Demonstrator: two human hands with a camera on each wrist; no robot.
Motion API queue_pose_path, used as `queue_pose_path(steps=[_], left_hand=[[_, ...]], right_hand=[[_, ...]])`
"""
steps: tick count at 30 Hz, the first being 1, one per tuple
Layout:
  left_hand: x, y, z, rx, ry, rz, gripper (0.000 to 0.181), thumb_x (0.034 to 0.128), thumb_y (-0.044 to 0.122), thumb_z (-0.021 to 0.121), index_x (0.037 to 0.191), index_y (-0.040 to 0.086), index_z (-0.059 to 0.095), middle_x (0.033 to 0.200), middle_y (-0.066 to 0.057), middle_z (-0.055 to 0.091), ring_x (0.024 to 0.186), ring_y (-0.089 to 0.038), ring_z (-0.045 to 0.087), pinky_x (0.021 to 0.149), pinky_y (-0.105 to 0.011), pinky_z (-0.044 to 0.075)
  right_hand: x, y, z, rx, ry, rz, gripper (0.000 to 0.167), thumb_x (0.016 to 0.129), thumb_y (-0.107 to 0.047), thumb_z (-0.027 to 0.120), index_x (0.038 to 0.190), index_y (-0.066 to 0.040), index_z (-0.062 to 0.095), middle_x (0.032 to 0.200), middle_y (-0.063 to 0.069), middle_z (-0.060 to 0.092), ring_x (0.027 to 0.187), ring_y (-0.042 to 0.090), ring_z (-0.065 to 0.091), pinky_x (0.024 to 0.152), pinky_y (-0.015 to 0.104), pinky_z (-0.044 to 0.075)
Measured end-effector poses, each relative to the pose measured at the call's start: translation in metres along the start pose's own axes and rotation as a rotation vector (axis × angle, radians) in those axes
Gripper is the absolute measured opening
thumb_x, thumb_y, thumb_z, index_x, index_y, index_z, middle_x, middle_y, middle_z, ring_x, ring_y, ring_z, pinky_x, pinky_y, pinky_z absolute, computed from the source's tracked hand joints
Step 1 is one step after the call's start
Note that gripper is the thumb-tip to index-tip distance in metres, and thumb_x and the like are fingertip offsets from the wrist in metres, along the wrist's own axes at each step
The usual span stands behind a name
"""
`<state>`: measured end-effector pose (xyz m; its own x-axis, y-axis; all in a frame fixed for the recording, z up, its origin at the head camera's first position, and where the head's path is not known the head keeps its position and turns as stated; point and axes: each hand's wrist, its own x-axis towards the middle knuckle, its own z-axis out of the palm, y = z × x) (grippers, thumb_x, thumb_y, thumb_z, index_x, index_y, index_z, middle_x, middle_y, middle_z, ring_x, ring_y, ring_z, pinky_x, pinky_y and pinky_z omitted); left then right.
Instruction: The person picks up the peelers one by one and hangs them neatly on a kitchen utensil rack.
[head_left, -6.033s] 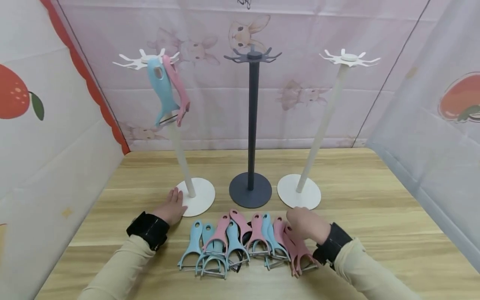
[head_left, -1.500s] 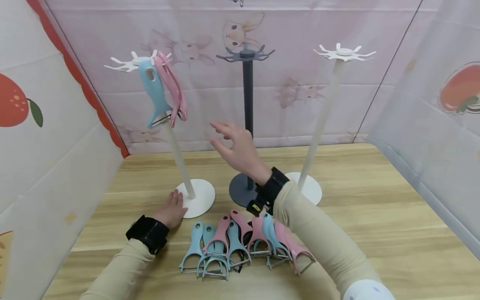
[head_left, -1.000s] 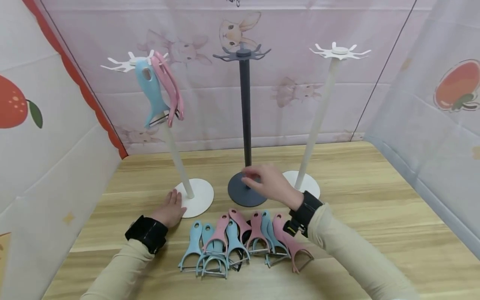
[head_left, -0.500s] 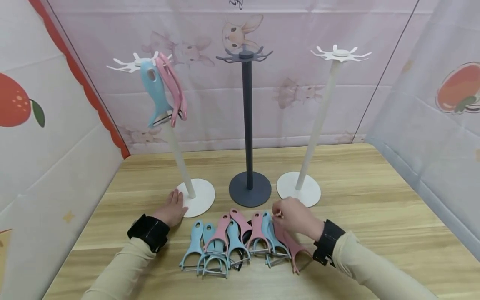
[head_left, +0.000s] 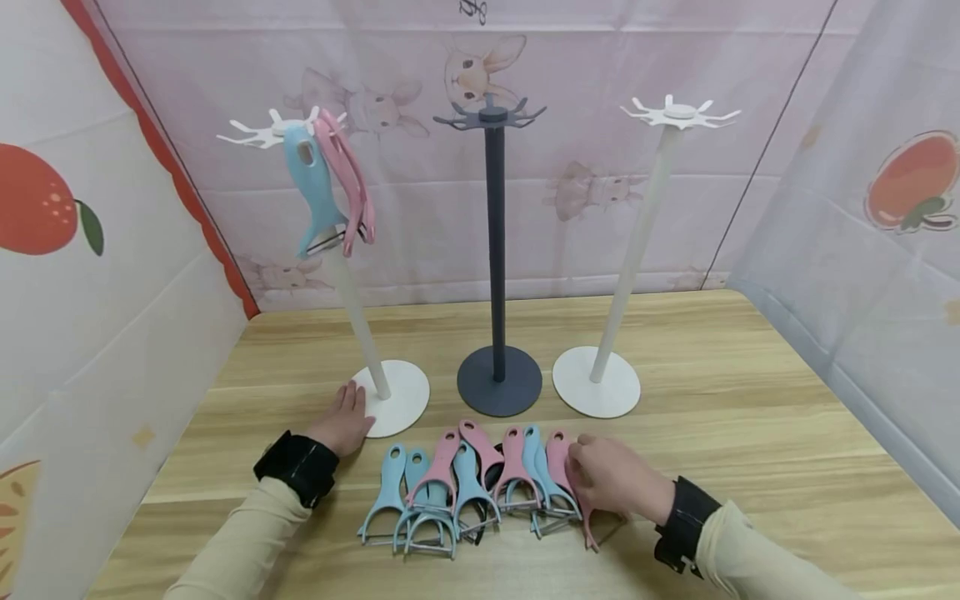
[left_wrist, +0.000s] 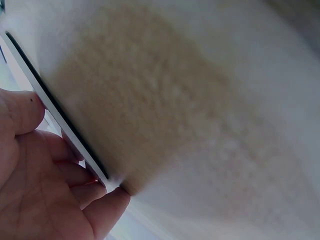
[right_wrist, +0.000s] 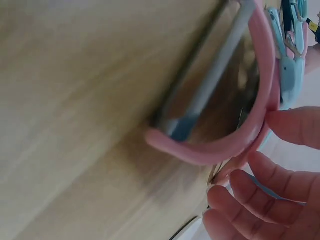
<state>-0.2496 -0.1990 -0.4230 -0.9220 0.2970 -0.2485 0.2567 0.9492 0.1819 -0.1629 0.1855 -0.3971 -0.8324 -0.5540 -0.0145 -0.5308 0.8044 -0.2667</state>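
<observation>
Wood tbl (head_left: 720, 400), L rack (head_left: 362, 325) w/ peelers (head_left: 313, 187), R fingers (right_wrist: 265, 200) pinching pink peeler (right_wrist: 254, 125)

Dark grey stand (head_left: 496, 250), white stands (head_left: 615, 397) beside it, pink and blue peelers (head_left: 466, 468) before it, rabbit-printed pink cloth (head_left: 431, 225) behind

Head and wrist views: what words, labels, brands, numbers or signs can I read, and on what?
Nothing is readable.
Pink backdrop: dark cursive lettering, cut off at the top edge, illegible.
Yellow mark, right wrist view: too small to read.
Peelers, stands, wristbands: no legible text.
</observation>
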Motion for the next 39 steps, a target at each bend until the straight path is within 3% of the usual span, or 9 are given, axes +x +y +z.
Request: queue_pose_path(steps=[12, 20, 27, 33, 36, 39], left_hand=[[0.0, -0.001, 0.0, 0.005, -0.013, -0.017, 0.056, 0.0977, 0.017, 0.036, 0.134, -0.022, 0.017, 0.14, -0.039, 0.007, 0.131, -0.049, 0.007, 0.105, -0.052, 0.015], [0.0, 0.001, -0.001, 0.009, -0.032, -0.034, 0.056, 0.0982, 0.018, 0.035, 0.135, -0.02, 0.016, 0.141, -0.038, 0.006, 0.132, -0.047, 0.006, 0.106, -0.051, 0.015], [0.0, 0.0, 0.001, 0.005, -0.034, -0.038, 0.056, 0.0981, 0.018, 0.036, 0.135, -0.02, 0.016, 0.141, -0.038, 0.005, 0.131, -0.047, 0.006, 0.106, -0.051, 0.015], [0.002, 0.0, 0.0, -0.003, -0.046, -0.049, 0.058, 0.0983, 0.02, 0.035, 0.136, -0.019, 0.015, 0.142, -0.036, 0.004, 0.132, -0.046, 0.005, 0.106, -0.051, 0.014], [0.002, -0.001, -0.001, -0.007, -0.046, -0.049, 0.058, 0.0984, 0.021, 0.035, 0.136, -0.018, 0.014, 0.143, -0.036, 0.004, 0.132, -0.046, 0.004, 0.106, -0.051, 0.014], [0.002, -0.002, -0.001, 0.0, -0.043, -0.048, 0.058, 0.0985, 0.02, 0.035, 0.136, -0.019, 0.015, 0.143, -0.036, 0.005, 0.132, -0.046, 0.005, 0.106, -0.051, 0.015]], right_hand=[[-0.006, 0.002, 0.003, 0.055, 0.004, 0.028, 0.019, 0.072, -0.011, 0.069, 0.071, -0.012, 0.051, 0.061, -0.007, 0.04, 0.053, 0.008, 0.037, 0.047, 0.022, 0.033], [-0.01, -0.003, 0.007, -0.039, -0.058, 0.134, 0.015, 0.07, -0.002, 0.065, 0.08, -0.004, 0.053, 0.06, -0.001, 0.042, 0.053, 0.013, 0.042, 0.048, 0.029, 0.038], [-0.017, 0.001, 0.002, -0.011, -0.103, 0.199, 0.024, 0.067, 0.003, 0.066, 0.085, -0.003, 0.052, 0.062, 0.002, 0.045, 0.055, 0.016, 0.044, 0.049, 0.032, 0.041], [-0.016, 0.003, -0.013, 0.059, -0.039, 0.233, 0.023, 0.066, 0.005, 0.067, 0.076, -0.009, 0.052, 0.061, -0.001, 0.045, 0.054, 0.015, 0.044, 0.048, 0.029, 0.039], [-0.011, 0.004, -0.024, 0.068, 0.008, 0.187, 0.02, 0.068, 0.003, 0.067, 0.079, -0.008, 0.055, 0.059, -0.003, 0.043, 0.053, 0.012, 0.041, 0.047, 0.026, 0.037], [-0.003, 0.006, -0.035, 0.085, 0.065, 0.077, 0.019, 0.069, 0.003, 0.066, 0.084, -0.006, 0.058, 0.057, -0.005, 0.041, 0.05, 0.007, 0.038, 0.044, 0.022, 0.033]])
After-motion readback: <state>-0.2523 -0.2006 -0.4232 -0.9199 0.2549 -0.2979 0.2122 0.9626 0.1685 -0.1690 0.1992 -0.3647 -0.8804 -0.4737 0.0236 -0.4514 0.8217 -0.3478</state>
